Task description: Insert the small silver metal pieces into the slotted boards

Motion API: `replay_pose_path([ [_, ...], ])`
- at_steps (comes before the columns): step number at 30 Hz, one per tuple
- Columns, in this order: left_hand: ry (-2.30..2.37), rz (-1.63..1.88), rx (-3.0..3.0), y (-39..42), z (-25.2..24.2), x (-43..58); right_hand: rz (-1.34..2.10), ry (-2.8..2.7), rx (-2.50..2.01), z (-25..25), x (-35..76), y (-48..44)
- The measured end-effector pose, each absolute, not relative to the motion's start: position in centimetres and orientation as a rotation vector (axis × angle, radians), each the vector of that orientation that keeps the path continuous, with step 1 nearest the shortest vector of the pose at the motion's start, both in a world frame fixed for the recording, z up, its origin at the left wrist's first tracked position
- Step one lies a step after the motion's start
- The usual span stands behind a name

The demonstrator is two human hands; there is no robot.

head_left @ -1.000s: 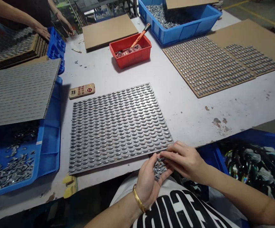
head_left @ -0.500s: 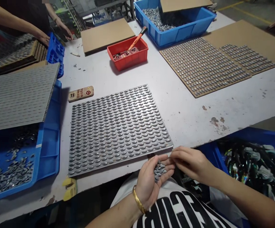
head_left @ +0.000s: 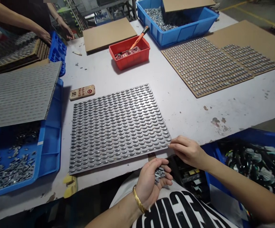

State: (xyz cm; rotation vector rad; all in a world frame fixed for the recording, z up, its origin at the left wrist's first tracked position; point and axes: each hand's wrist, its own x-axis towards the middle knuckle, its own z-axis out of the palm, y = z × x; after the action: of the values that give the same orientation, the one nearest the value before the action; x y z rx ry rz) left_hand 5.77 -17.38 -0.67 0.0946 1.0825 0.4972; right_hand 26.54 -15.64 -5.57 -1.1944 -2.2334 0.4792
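Observation:
My left hand (head_left: pixel 151 179), with a gold bangle at the wrist, is curled around a small heap of grey metal teardrop pieces (head_left: pixel 159 174). My right hand (head_left: pixel 187 151) reaches to the near right corner of a grey perforated-looking sheet (head_left: pixel 118 129), its fingertips at the sheet's edge. Nothing held shows in those fingers, though they are partly hidden from this angle. Dense rows of the same teardrop pieces cover the sheet. It lies flat on a white work table (head_left: pixel 194 107).
Blue bins of loose grey pieces stand at left and far back. A red tray (head_left: pixel 129 58) holds an orange-handled hammer (head_left: pixel 139 37). Cardboard sheets (head_left: pixel 253 41) carry more rows at far right. A co-worker's hands (head_left: pixel 44 36) rest on stacked sheets at top left. A blue crate (head_left: pixel 246 142) sits lower right.
My right hand has moved away from above my left palm, forward and left to the sheet's near right corner. My left hand has curled tighter around the pieces.

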Motion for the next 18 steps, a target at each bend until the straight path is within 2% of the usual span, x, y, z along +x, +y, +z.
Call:
replay_pose_path([
  [18, 1.085, 0.518, 0.107, -17.8, -0.5, 5.9, 0.029, -2.47, -1.229, -4.8, 26.1, -15.8],
])
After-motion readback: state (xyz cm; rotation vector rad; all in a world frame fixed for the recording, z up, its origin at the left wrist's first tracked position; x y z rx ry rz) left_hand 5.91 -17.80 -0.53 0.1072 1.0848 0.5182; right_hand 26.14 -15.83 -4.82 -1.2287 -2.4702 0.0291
